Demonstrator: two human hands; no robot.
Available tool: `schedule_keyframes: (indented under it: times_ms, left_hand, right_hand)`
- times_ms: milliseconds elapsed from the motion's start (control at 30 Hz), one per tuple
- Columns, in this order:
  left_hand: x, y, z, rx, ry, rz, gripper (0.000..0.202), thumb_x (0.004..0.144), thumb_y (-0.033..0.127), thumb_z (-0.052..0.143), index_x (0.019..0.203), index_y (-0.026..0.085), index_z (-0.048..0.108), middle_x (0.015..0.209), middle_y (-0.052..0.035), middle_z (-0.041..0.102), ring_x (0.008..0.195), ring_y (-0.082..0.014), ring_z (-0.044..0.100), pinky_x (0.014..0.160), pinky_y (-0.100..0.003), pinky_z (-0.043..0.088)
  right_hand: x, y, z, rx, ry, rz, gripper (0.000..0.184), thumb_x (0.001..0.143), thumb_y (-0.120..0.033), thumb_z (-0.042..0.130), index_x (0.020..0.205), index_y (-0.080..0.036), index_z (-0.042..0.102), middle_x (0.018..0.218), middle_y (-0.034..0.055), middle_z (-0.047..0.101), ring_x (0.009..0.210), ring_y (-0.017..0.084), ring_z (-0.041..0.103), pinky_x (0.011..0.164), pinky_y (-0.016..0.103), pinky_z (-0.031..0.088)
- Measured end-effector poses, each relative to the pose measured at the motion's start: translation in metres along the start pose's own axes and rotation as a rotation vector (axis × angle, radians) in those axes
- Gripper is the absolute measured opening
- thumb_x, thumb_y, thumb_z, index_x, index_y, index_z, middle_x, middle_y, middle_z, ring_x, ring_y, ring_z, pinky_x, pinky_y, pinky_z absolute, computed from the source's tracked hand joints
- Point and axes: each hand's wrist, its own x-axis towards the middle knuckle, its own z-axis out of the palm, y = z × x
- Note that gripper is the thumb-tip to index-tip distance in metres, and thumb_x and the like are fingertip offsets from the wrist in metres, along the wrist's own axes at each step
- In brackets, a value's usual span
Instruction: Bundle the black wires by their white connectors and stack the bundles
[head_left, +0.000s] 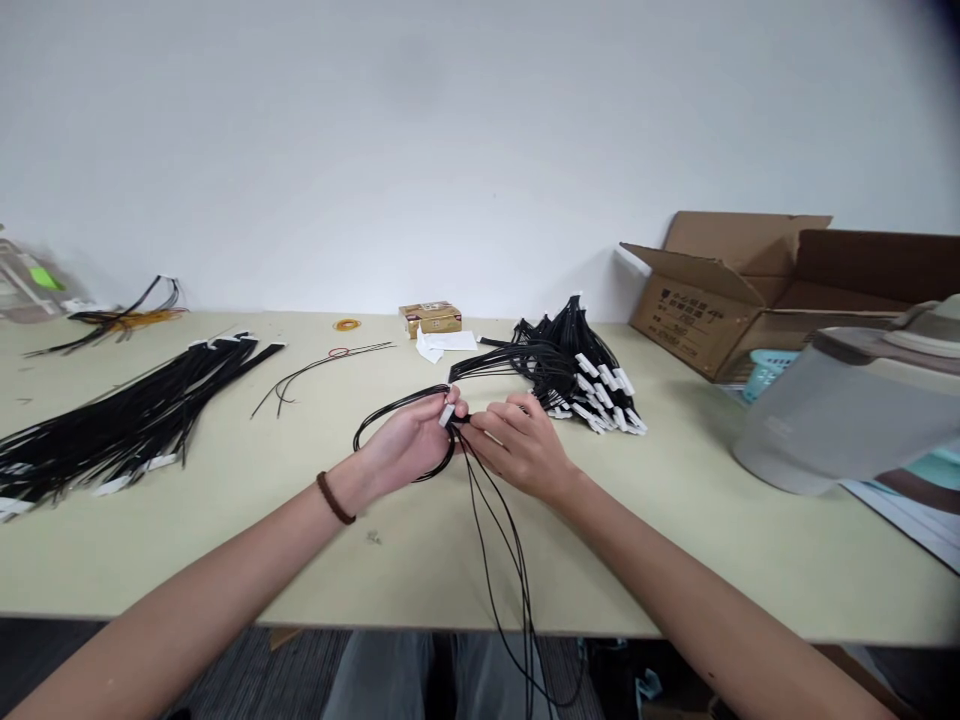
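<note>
My left hand [411, 440] is closed on a looped bundle of thin black cables [390, 412], pinching its white connector [447, 415] at the fingertips. A dark bracelet circles that wrist. My right hand [523, 446] meets it fingertip to fingertip, pinched on the same black cables where they cross. Loose cable ends [501, 560] trail from both hands over the table's front edge. Just beyond the hands lies a pile of coiled black cables with white connectors [577, 372].
A long bundle of straight black cables [127, 415] lies at the left. A few loose cables [315, 368], rubber bands and a small brown box [430, 318] sit at the back. An open cardboard box [739, 290] and a grey lidded jug [840, 405] stand at the right.
</note>
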Motion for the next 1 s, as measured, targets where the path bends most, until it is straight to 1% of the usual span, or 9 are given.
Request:
schedule_keyframes:
  times_ms: [233, 400, 533, 633, 733, 833, 867, 933, 1000]
  left_hand:
    - [0.001, -0.001, 0.000, -0.004, -0.006, 0.018, 0.016, 0.084, 0.015, 0.041, 0.073, 0.016, 0.052, 0.066, 0.0007, 0.048, 0.060, -0.0102, 0.048, 0.062, -0.026, 0.039]
    - [0.001, 0.000, 0.003, 0.003, 0.050, 0.057, 0.018, 0.084, 0.013, 0.041, 0.070, 0.015, 0.053, 0.064, 0.0005, 0.048, 0.060, -0.0103, 0.047, 0.064, -0.026, 0.040]
    - [0.002, 0.001, 0.005, -0.001, 0.121, 0.091, 0.018, 0.084, 0.013, 0.041, 0.069, 0.015, 0.052, 0.063, 0.0005, 0.049, 0.061, -0.0108, 0.050, 0.069, -0.028, 0.041]
    - [0.003, 0.000, 0.001, 0.005, 0.172, 0.093, 0.016, 0.082, 0.011, 0.045, 0.069, 0.014, 0.053, 0.063, 0.0004, 0.049, 0.065, -0.0117, 0.055, 0.071, -0.028, 0.041]
    - [0.005, -0.002, -0.007, 0.032, 0.199, 0.080, 0.011, 0.080, 0.013, 0.049, 0.070, 0.014, 0.053, 0.066, 0.0001, 0.051, 0.072, -0.0133, 0.059, 0.068, -0.025, 0.039]
    - [0.006, -0.004, -0.013, 0.064, 0.216, 0.092, 0.008, 0.080, 0.015, 0.051, 0.072, 0.015, 0.052, 0.071, -0.0004, 0.052, 0.080, -0.0160, 0.061, 0.066, -0.024, 0.039]
    - [0.005, -0.005, -0.014, 0.078, 0.217, 0.103, 0.007, 0.080, 0.016, 0.052, 0.072, 0.015, 0.051, 0.071, -0.0004, 0.052, 0.082, -0.0168, 0.061, 0.066, -0.024, 0.039]
    - [0.005, -0.006, -0.014, 0.110, 0.204, 0.132, 0.007, 0.079, 0.018, 0.054, 0.073, 0.016, 0.051, 0.072, -0.0004, 0.053, 0.085, -0.0180, 0.061, 0.064, -0.024, 0.038]
    - [0.004, -0.007, -0.013, 0.150, 0.188, 0.157, 0.008, 0.079, 0.021, 0.055, 0.074, 0.017, 0.050, 0.072, -0.0001, 0.053, 0.088, -0.0186, 0.061, 0.063, -0.024, 0.038]
  right_hand:
    - [0.003, -0.004, 0.000, 0.027, 0.053, 0.082, 0.010, 0.079, -0.012, 0.055, 0.086, -0.018, 0.057, 0.074, -0.0001, 0.059, 0.079, 0.013, 0.045, 0.070, 0.029, 0.033]
    - [0.003, -0.005, 0.001, 0.186, 0.017, 0.187, 0.013, 0.081, -0.013, 0.052, 0.093, -0.018, 0.056, 0.081, 0.0018, 0.063, 0.081, 0.014, 0.049, 0.071, 0.030, 0.037]
    - [0.006, -0.004, -0.002, 0.505, 0.019, 0.393, 0.015, 0.083, -0.011, 0.049, 0.092, -0.020, 0.057, 0.087, 0.0022, 0.064, 0.084, 0.013, 0.053, 0.076, 0.029, 0.042]
    - [0.013, -0.003, -0.009, 0.809, 0.067, 0.666, 0.013, 0.085, -0.016, 0.048, 0.092, -0.021, 0.058, 0.090, 0.0031, 0.064, 0.087, 0.013, 0.057, 0.081, 0.030, 0.046]
    - [0.019, 0.005, -0.018, 1.100, 0.233, 1.014, 0.010, 0.085, -0.028, 0.050, 0.089, -0.021, 0.056, 0.086, 0.0016, 0.063, 0.083, 0.012, 0.060, 0.078, 0.032, 0.049]
    - [0.021, 0.021, -0.024, 1.214, 0.538, 1.250, 0.018, 0.082, -0.038, 0.054, 0.079, -0.020, 0.053, 0.069, -0.0034, 0.057, 0.065, 0.010, 0.059, 0.065, 0.027, 0.051]
    - [0.020, 0.027, -0.026, 1.184, 0.634, 1.295, 0.021, 0.080, -0.039, 0.055, 0.075, -0.019, 0.052, 0.064, -0.0049, 0.053, 0.059, 0.008, 0.055, 0.058, 0.024, 0.049]
    - [0.018, 0.038, -0.028, 1.060, 0.733, 1.348, 0.021, 0.080, -0.039, 0.055, 0.075, -0.019, 0.054, 0.062, -0.0057, 0.048, 0.050, 0.005, 0.047, 0.045, 0.019, 0.040]
    - [0.015, 0.043, -0.030, 0.826, 0.714, 1.293, 0.018, 0.081, -0.036, 0.055, 0.081, -0.019, 0.059, 0.064, -0.0040, 0.050, 0.048, 0.005, 0.043, 0.040, 0.018, 0.032]
